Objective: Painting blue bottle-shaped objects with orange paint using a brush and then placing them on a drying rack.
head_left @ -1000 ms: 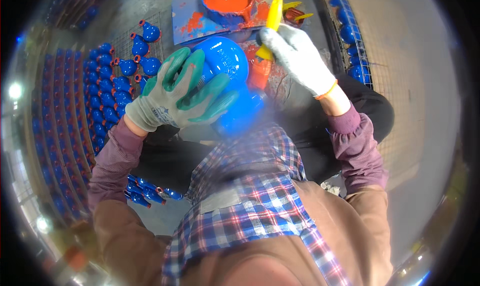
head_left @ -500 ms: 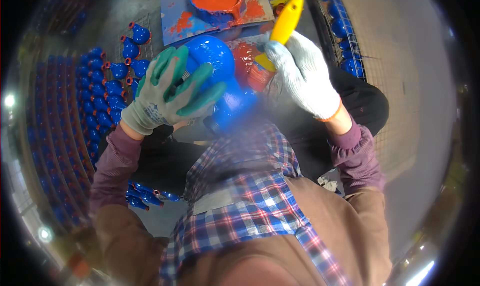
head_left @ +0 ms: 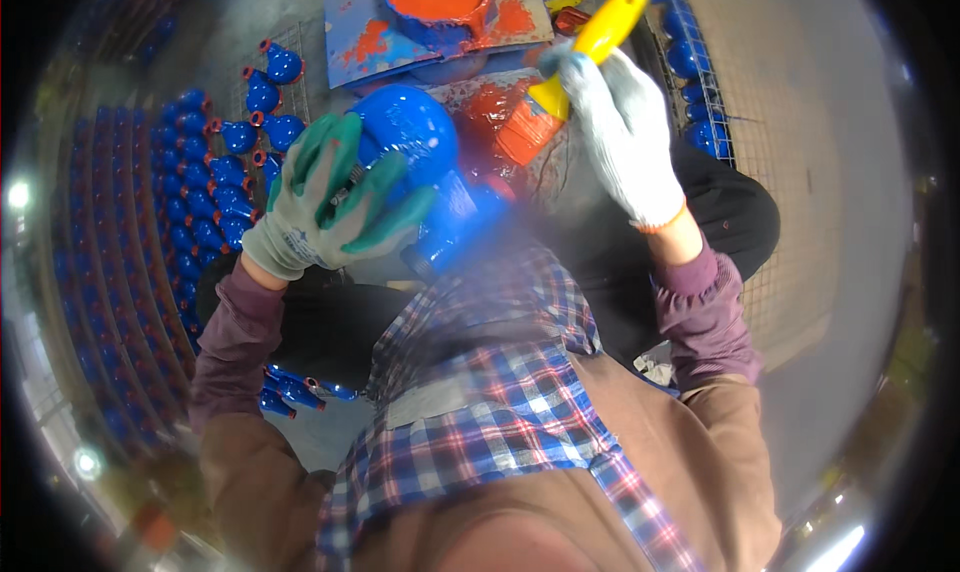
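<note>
Rows of blue parts [head_left: 150,222] lined the floor at left while the left hand [head_left: 325,207] clasped a blue round casting [head_left: 415,152] and the right hand [head_left: 620,137] gripped a yellow-handled brush [head_left: 580,67] (orange-loaded), seemingly mid-painting; next, steady strokes.

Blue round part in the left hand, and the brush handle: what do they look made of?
The blue part: probably metal under glossy blue paint, judging by its sharp highlights; the base material is unconfirmed. The brush handle: smooth, evenly coloured yellow, likely plastic. Its bristles are coated in wet orange paint.
</note>
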`<state>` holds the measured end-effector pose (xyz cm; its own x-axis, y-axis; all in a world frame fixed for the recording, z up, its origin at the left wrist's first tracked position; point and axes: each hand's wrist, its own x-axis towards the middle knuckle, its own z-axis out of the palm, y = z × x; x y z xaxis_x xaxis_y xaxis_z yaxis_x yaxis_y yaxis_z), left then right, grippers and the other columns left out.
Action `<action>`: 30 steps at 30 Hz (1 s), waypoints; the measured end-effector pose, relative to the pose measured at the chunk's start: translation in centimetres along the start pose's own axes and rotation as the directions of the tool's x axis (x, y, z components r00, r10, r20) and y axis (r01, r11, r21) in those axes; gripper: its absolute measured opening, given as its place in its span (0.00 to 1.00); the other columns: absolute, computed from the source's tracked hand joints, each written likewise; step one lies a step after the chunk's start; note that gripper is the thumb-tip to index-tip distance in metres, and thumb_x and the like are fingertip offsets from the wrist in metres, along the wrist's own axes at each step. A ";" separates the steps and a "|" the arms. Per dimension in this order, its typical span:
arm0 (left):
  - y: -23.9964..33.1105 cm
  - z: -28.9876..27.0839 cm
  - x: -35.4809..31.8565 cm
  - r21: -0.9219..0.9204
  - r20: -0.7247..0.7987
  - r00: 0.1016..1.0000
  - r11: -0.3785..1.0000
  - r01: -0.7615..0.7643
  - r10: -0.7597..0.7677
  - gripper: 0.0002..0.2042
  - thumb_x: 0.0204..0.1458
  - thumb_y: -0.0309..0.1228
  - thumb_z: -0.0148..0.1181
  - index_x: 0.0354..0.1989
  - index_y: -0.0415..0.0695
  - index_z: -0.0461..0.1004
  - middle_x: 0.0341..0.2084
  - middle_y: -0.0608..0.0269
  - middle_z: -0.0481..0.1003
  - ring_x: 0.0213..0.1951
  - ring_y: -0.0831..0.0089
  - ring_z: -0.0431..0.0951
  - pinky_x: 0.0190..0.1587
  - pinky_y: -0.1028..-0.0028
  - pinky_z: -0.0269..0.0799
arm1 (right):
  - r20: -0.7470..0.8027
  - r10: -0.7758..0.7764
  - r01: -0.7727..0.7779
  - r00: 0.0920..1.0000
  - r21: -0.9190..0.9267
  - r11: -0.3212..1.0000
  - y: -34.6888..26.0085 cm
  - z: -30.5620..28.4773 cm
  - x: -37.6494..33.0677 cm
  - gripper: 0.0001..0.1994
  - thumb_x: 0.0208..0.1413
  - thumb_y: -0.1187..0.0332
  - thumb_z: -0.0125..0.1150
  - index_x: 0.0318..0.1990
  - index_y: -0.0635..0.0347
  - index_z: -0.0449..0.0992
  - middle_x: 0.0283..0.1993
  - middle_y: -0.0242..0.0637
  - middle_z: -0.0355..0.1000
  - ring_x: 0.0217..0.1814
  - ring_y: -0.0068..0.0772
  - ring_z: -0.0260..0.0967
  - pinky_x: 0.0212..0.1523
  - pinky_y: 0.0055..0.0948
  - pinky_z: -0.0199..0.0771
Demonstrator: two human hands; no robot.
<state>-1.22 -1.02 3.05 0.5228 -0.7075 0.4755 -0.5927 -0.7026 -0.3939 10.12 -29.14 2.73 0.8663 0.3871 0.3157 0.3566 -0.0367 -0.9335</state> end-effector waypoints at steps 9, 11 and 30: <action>-1.3 -0.7 1.3 -0.078 -0.066 0.980 0.979 -0.191 0.186 0.19 0.48 0.39 0.62 0.51 0.65 0.76 0.57 0.61 0.67 0.60 0.48 0.64 0.55 0.48 0.72 | 0.335 0.107 -0.049 0.936 -0.177 0.983 2.8 3.0 2.4 0.20 0.64 0.54 0.53 0.42 0.67 0.76 0.35 0.49 0.76 0.37 0.47 0.75 0.39 0.39 0.73; -1.4 -0.5 1.2 -0.072 -0.066 0.979 0.978 -0.196 0.191 0.19 0.48 0.39 0.62 0.51 0.64 0.76 0.57 0.61 0.67 0.60 0.48 0.64 0.55 0.48 0.71 | 0.337 0.107 -0.056 0.935 -0.157 0.986 2.5 2.8 2.3 0.20 0.64 0.54 0.53 0.43 0.67 0.76 0.36 0.49 0.75 0.37 0.47 0.75 0.39 0.38 0.73; 3.7 1.5 -1.6 -0.350 0.124 0.840 0.769 0.535 -0.527 0.36 0.25 0.31 0.79 0.53 0.51 0.76 0.55 0.55 0.68 0.54 0.52 0.70 0.55 0.58 0.70 | -0.095 -0.213 0.167 0.972 -0.359 0.918 -0.6 1.3 -5.9 0.10 0.57 0.84 0.54 0.46 0.71 0.72 0.46 0.51 0.73 0.44 0.47 0.74 0.43 0.35 0.74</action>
<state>-3.34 -2.59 -0.38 0.8282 -0.2335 0.5095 -0.3908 -0.8922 0.2263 4.36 -30.22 1.27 0.7994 0.2972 0.5222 0.5974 -0.3003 -0.7436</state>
